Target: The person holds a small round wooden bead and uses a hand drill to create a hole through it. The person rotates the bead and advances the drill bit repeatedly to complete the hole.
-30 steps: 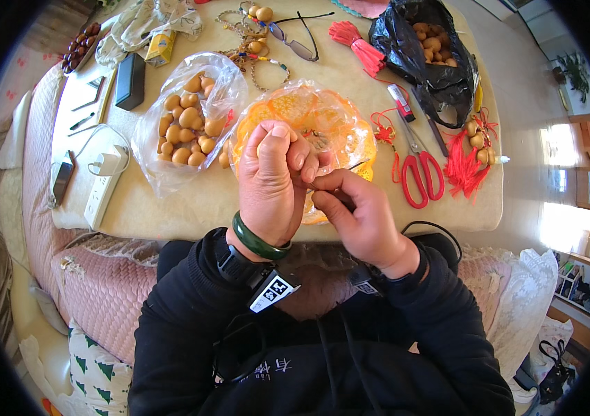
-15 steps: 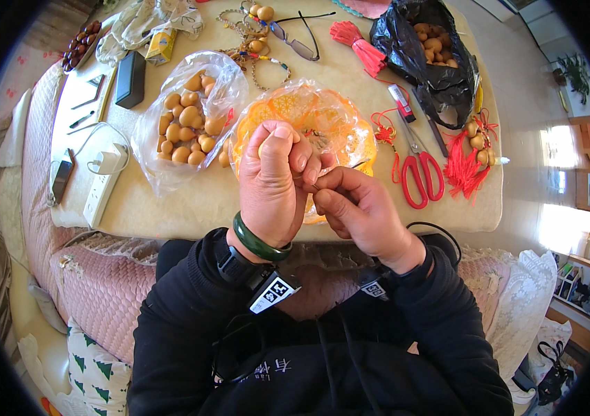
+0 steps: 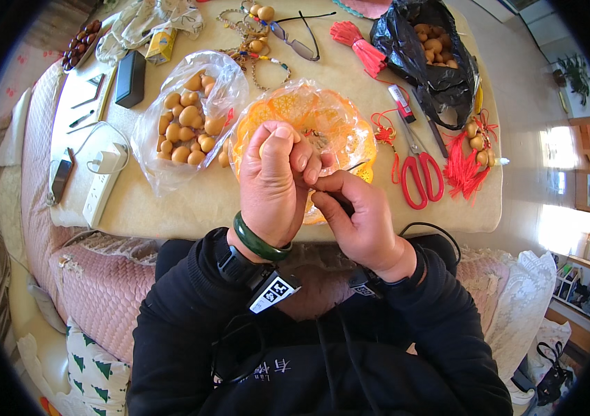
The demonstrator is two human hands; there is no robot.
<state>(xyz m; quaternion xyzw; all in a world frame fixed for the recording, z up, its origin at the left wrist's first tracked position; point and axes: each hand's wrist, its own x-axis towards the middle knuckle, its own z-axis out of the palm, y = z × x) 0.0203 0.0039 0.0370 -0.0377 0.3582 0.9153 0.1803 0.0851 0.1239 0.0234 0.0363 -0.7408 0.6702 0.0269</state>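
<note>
My left hand (image 3: 273, 173), with a green bangle (image 3: 257, 239) at its wrist, is closed, thumb up and fingers curled. A sliver of something tan shows inside the fist; the rest is hidden. Right beside it, the thumb and index finger of my right hand (image 3: 357, 215) are pinched close against the left fingertips. From behind the right index finger sticks out the tip of a thin dark tool (image 3: 358, 166), its length mostly covered by the hand. Below both hands sits an orange patterned bowl (image 3: 267, 111) lined with clear plastic, small bits lying in it.
A clear bag of small brown gourds (image 3: 185, 128) lies left. To the right are red-handled scissors (image 3: 421, 182), a box cutter (image 3: 401, 102), red tassels (image 3: 462, 166) and a black bag (image 3: 406, 35) with gourds. Glasses (image 3: 302, 45) and bead strings lie behind; a power strip (image 3: 101, 191) sits far left.
My right hand has shifted slightly, its thumb and wrist turning a little. The left hand keeps its place and grip.
</note>
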